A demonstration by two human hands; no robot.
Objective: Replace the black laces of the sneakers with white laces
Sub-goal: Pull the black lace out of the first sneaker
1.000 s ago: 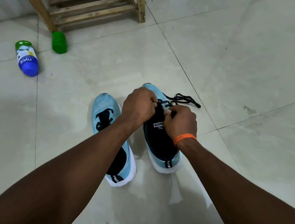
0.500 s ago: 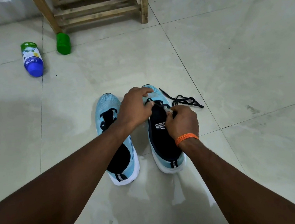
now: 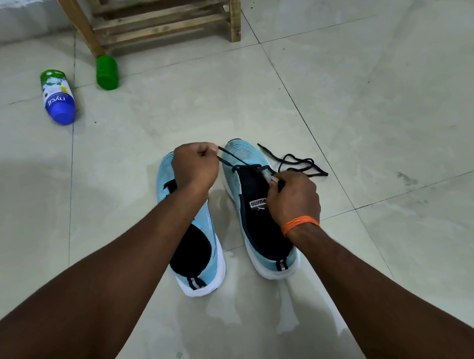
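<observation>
Black lace (image 3: 229, 158) is pinched taut by the left hand (image 3: 194, 169), while the right hand (image 3: 292, 199) grips the sneaker (image 3: 244, 151).

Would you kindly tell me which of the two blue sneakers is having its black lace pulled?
The right sneaker, with the Puma label: the left hand pinches its black lace taut; no hand holds the left sneaker.

One wide-angle camera worn on the head looks forward and steeply down at the tiled floor (image 3: 382, 89) from close by. Both forearms run in from the lower corners. The left grip (image 3: 196, 166), the right grip (image 3: 292, 199), the sneakers (image 3: 245, 156) and the black lace (image 3: 269, 151) sit at frame centre. A wooden rack (image 3: 158, 20) is cut off by the upper edge.
</observation>
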